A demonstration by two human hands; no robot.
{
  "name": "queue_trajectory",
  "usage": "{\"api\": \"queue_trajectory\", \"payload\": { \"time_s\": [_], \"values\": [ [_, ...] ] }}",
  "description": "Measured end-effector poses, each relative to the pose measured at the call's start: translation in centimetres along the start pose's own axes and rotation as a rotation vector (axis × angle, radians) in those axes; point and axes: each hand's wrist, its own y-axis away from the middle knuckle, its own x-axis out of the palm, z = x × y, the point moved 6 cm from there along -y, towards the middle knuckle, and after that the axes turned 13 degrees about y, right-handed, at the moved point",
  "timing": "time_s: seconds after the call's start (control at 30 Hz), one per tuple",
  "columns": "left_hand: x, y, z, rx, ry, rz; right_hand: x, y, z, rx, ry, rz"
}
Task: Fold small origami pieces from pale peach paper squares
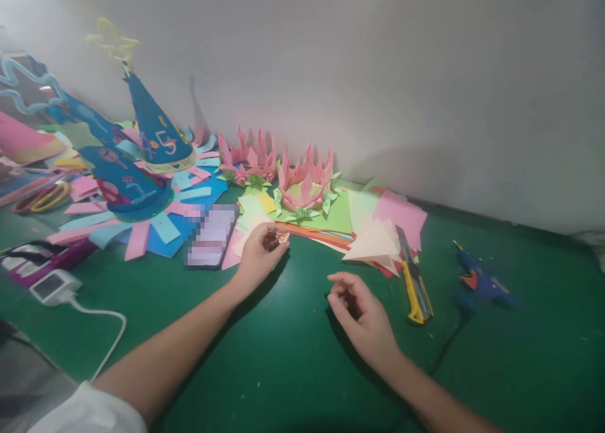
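Observation:
My left hand (259,251) is closed in a pinch on a small folded peach paper piece (282,236), just in front of a stack of coloured paper sheets (340,219). My right hand (362,313) hovers low over the green table (283,357), its fingers loosely curled with nothing visible in them. Two pink paper lotus flowers (305,184) stand behind the sheets. A cream folded paper (373,244) lies to the right of the stack.
A yellow utility knife (414,282) lies right of my right hand, and a blue glue gun (479,282) with its cord lies further right. A phone (212,234), blue paper cone hats (155,130) and a white charger (54,287) sit at the left.

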Motion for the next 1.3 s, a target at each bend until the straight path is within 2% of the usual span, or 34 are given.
{"api": "queue_trajectory", "payload": {
  "time_s": [0.1,0.23,0.33,0.4,0.63,0.73,0.87,0.93,1.03,1.3],
  "values": [
    [-1.0,-0.8,-0.4,0.124,-0.285,0.030,-1.3,-1.0,0.3,-0.181,0.288,-0.068],
    [-2.0,-1.6,-0.2,0.144,-0.559,0.008,-3.7,-2.3,-0.4,-0.287,0.531,-0.225],
    [-2.2,-1.8,-0.4,0.178,-0.564,0.002,-4.8,-3.0,-1.0,-0.275,0.694,-0.265],
    [-2.2,-1.9,-0.3,0.201,-0.544,0.005,-5.0,-3.2,-1.3,-0.256,0.786,-0.248],
    [-2.4,-1.5,-0.5,0.219,-0.449,-0.059,-4.8,-3.0,-0.9,-0.237,1.009,-0.222],
    [-1.7,-1.0,-1.6,0.272,-0.552,-0.028,-4.8,-3.2,-1.1,-0.224,1.051,-0.193],
    [0.1,-0.4,-2.3,0.385,-0.692,0.170,-4.9,-3.5,-1.7,-0.161,1.087,-0.159],
    [0.3,-0.2,-2.2,0.405,-0.788,0.208,-4.8,-3.6,-2.0,-0.141,1.095,-0.149],
    [0.1,-0.3,-1.9,0.401,-0.880,0.190,-4.6,-3.5,-2.1,-0.165,1.074,-0.151],
    [-0.5,-0.3,-2.4,0.359,-0.897,0.123,-4.4,-3.2,-2.4,-0.211,0.897,-0.187]
  ]
}}
